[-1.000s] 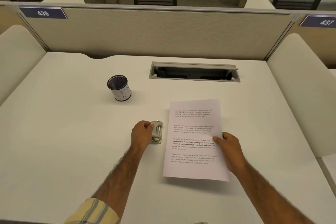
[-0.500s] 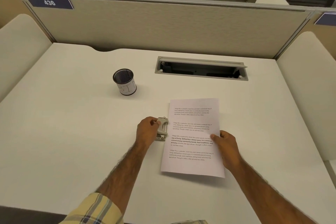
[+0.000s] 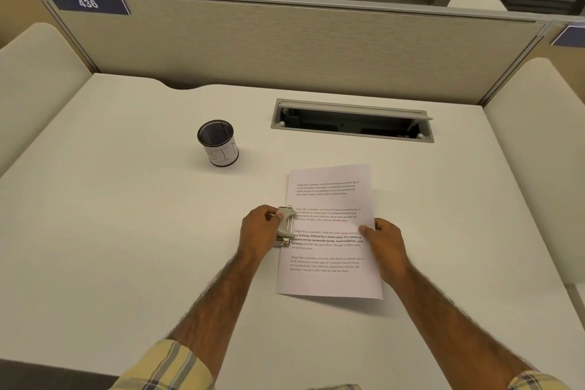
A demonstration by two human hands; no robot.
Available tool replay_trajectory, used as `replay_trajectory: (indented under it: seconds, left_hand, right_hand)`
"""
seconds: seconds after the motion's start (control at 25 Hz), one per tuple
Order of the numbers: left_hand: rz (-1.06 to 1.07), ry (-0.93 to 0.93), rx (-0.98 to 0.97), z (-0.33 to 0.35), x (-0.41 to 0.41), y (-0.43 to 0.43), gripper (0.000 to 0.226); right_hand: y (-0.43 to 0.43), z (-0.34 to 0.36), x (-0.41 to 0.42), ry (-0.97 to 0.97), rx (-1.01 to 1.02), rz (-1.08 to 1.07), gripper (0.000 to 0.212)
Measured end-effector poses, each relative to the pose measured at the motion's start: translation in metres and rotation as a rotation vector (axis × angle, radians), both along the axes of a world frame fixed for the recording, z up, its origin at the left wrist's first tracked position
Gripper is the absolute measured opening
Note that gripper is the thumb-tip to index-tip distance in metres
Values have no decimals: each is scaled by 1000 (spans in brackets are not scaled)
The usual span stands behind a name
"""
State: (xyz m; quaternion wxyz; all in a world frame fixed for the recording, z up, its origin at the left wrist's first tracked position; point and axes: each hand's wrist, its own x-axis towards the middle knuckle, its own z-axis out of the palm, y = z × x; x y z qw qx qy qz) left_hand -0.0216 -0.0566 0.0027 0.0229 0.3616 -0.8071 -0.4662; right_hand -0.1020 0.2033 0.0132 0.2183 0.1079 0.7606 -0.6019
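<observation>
The left hand point(image 3: 258, 229) has its fingers curled round a small grey hole punch point(image 3: 286, 226), thumb on the lever, and the punch sits against the left long edge of a printed sheet point(image 3: 330, 199), about halfway along that edge. The lever overlaps the paper's margin, but how far the edge reaches into the slot I cannot tell. The right hand point(image 3: 384, 247) pinches the opposite long edge at about the same height, with the thumb on top of the paper and the fingers tucked beneath. The sheet lies lengthwise away from the person, slightly right of the middle of the white counter point(image 3: 126, 231), and a thin shadow runs under its near short edge. There is broad bare surface to the left of the punch and again to the right of the right hand. Cream side panels point(image 3: 38, 82) close off the counter's two flanks, well apart from both hands. Beyond the sheet's far edge, with a strip of counter between, is an open cable hatch point(image 3: 351, 122), and behind it stands the beige partition point(image 3: 285, 47) with a number plate point(image 3: 88, 3) reading 436. A black mesh cup point(image 3: 218, 144) wrapped in white paper stands upright to the far left of the sheet — near its far corner, not touching it.
</observation>
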Motion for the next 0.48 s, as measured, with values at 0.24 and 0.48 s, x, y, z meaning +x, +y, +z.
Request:
replay_trajectory:
  seconds: [0.24,0.48]
  left_hand:
    - [7,-18,-30,2,2,2,12]
    - [-35,51,-303,12,-2,6,26]
  right_hand:
    - [1,-1,-2,1,22,6,9]
    - [5,-1,-3,8,51,24,15]
